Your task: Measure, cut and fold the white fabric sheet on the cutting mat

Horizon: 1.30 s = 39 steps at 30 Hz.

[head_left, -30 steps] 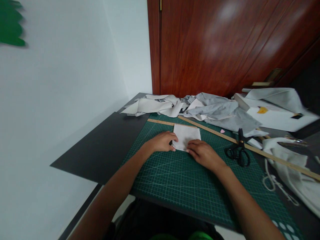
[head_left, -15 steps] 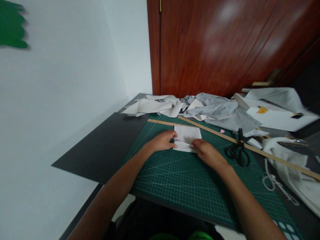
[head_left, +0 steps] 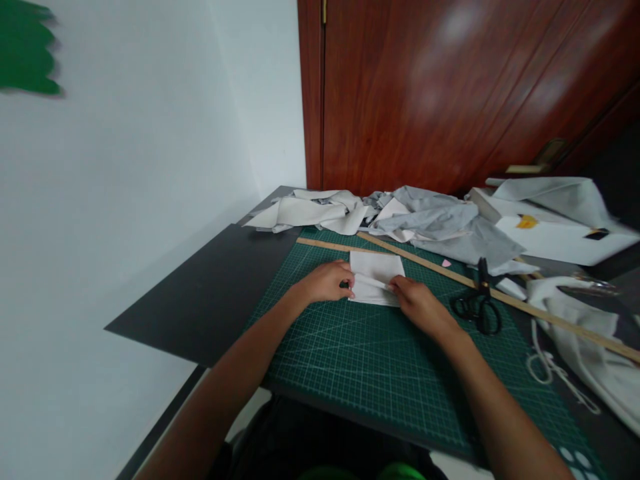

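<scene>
A piece of white cloth, roughly square and folded over itself, lies on the green cutting mat. A raised fold runs across its middle. My left hand has its thumb and fingers closed at the cloth's left edge, by one end of the fold. At the right side, my right hand pinches the fold's other end, and its fingertips are partly hidden. Right of that hand lie black-handled scissors. One wooden ruler passes just behind the cloth.
A longer wooden ruler slants across the mat's right side. Crumpled white and grey fabric is heaped at the back, near a white box. White cloth with a cord lies at right. A dark board extends left, beside the wall.
My left fingers have closed in on the cloth's left edge. The fold now stretches more evenly from hand to hand, and my right hand has shifted slightly right.
</scene>
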Motion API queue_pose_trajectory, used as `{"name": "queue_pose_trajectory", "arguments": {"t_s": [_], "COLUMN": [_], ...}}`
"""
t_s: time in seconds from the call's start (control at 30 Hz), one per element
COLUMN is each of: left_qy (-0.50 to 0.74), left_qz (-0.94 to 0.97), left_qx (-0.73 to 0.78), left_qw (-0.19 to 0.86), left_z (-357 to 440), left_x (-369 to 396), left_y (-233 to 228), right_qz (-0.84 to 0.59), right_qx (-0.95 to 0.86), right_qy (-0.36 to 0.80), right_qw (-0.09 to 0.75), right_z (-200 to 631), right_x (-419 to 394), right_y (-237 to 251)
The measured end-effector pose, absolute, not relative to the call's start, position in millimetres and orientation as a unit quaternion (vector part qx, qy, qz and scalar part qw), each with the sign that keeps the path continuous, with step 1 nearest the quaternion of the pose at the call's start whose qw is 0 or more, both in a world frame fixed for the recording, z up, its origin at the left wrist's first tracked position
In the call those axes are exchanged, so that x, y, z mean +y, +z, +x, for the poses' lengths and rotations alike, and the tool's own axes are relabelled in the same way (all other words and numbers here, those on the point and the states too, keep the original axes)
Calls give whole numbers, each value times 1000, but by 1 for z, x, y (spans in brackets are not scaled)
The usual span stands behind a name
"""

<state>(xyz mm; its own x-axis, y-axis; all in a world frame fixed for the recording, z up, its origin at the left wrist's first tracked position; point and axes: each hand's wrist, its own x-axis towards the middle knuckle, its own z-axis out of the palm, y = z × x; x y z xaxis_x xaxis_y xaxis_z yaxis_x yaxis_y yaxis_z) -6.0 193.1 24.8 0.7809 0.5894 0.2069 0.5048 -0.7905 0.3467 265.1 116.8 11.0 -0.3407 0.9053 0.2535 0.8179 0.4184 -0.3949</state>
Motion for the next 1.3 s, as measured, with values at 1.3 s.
{"name": "queue_pose_trajectory", "arguments": {"t_s": [1.3], "left_qy": [279], "left_qz": [826], "left_qx": [468], "left_qw": [144], "left_z": [3], "left_x": [198], "left_y": [14], "right_qz": [-522], "right_qx": [-757], "right_qy": [219], "right_qw": [326], "right_z": [241], "right_x": [114], "right_y": [4]}}
